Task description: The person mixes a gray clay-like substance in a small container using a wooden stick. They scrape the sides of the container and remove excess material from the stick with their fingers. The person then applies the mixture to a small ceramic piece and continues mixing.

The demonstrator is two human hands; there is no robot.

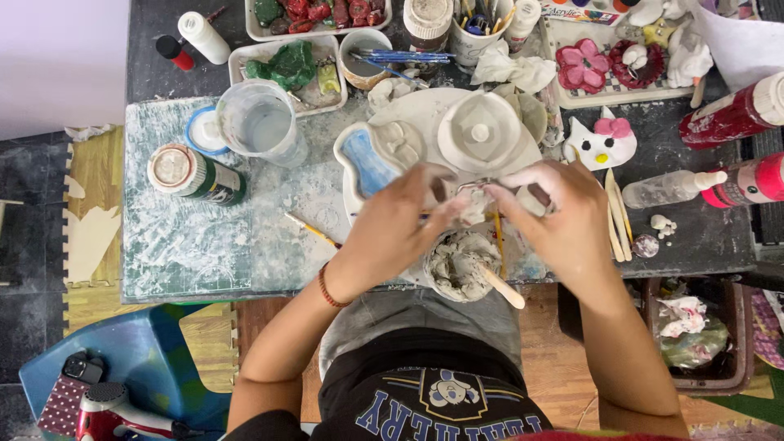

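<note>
1. The view looks straight down from the person's head at a cluttered craft table (188,245), its surface smeared with dried white plaster.
2. The left hand (392,224) and the right hand (563,216) meet near the middle of the table, just above its near edge.
3. Between them is a small pale piece (474,204), whitish and lumpy; its exact shape is too small to make out.
4. The left hand's fingers are curled together, their tips pinched on the small pale piece.
5. The right hand's fingers are also closed, touching the same piece from the other side; a rounded white lump shows under them.
6. A red bead bracelet (328,286) circles the left wrist.
7. Just below the hands stands a cup of grey plaster (453,265) with a wooden stick (502,287) leaning out of it.
8. Just beyond the hands lies a white plate (425,110) bearing a blue-painted mould (369,161) and a round white cast (480,132).
9. To the left stand a clear measuring jug (260,122) and a lidded tin (192,173).
10. A thin paintbrush (312,230) lies on the table near the left wrist.
11. To the right sit a white cat-face figure with a pink bow (603,144) and red paint bottles (735,114).
</note>
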